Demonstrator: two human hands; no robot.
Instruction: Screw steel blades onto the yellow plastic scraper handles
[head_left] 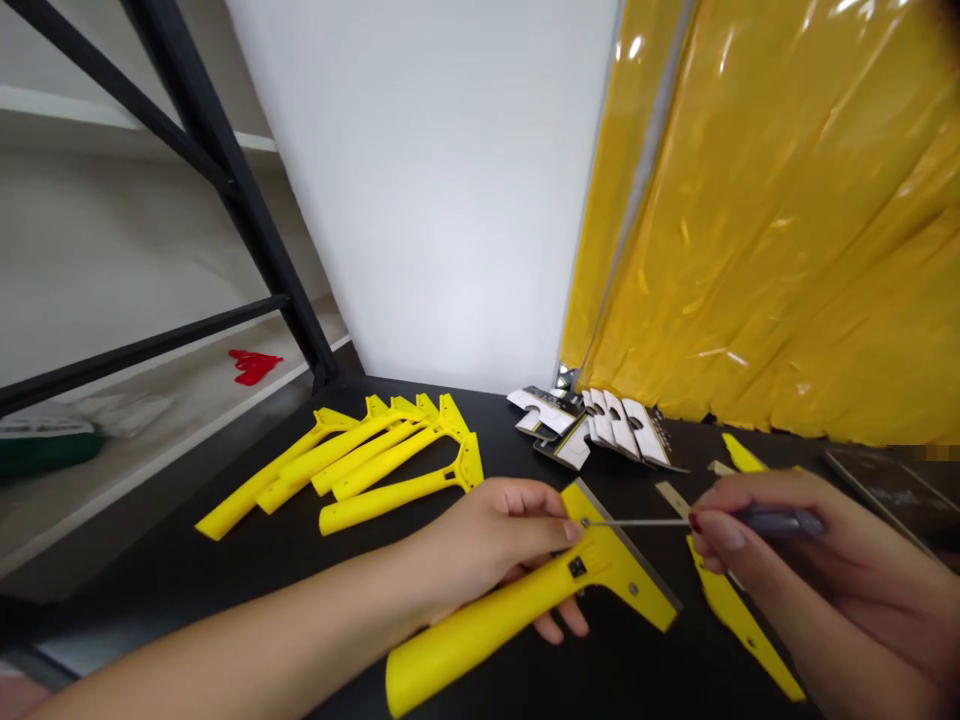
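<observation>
My left hand (517, 535) is closed around the head end of a yellow scraper (495, 625), its thumb beside a screw. A metal blade runs along the scraper's far edge, and a second screw shows lower on the head. My right hand (810, 570) grips a screwdriver (776, 520) with a dark translucent handle. The screwdriver's thin shaft points left, its tip at the screw by my left thumb. Under my right hand lie a yellow scraper plate (750, 630) and a pale flat strip (673, 498). Another yellow piece (742, 452) lies behind, partly hidden.
Several yellow scraper handles (394, 490) lie in a row on the black table at left. Printed cards with cut-outs (592, 425) are piled at the back. A dark flat panel (892, 495) lies at right. Yellow plastic sheeting (787, 220) and a black-framed shelf (255, 240) border the table.
</observation>
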